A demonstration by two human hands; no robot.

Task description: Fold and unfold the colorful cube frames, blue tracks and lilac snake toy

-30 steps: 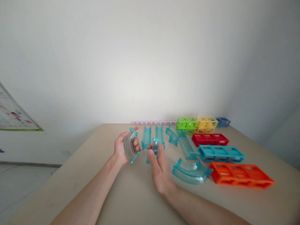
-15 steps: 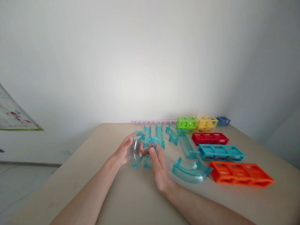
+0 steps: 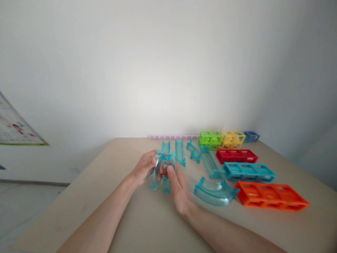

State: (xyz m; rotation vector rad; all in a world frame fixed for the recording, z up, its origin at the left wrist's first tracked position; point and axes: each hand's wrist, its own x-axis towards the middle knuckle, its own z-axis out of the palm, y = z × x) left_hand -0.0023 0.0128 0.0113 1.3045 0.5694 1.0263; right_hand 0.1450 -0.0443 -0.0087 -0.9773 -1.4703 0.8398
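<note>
My left hand (image 3: 144, 167) is closed on a clear blue curved track piece (image 3: 154, 175), held up on its side above the table. Closed too, my right hand (image 3: 179, 185) grips a second clear curved track piece (image 3: 172, 161), its thumb on the near face. The two pieces face each other close together, their teal ends almost meeting at the top; whether they touch I cannot tell. Fingers of both hands show through the gap. Behind them lie two straight teal track pieces (image 3: 179, 151). A wide curved track piece (image 3: 216, 192) rests right of my right hand.
On the table (image 3: 105, 175), further right, are an orange frame block (image 3: 271, 196), a teal one (image 3: 249, 172) and a red one (image 3: 237, 156). Green (image 3: 210, 138) and yellow frames (image 3: 232, 139) stand at the back. A patterned strip (image 3: 173, 137) runs along the wall.
My left hand has moved slightly right and turned its curved track piece, bringing it close to the one in my right hand. My right hand has hardly moved.
</note>
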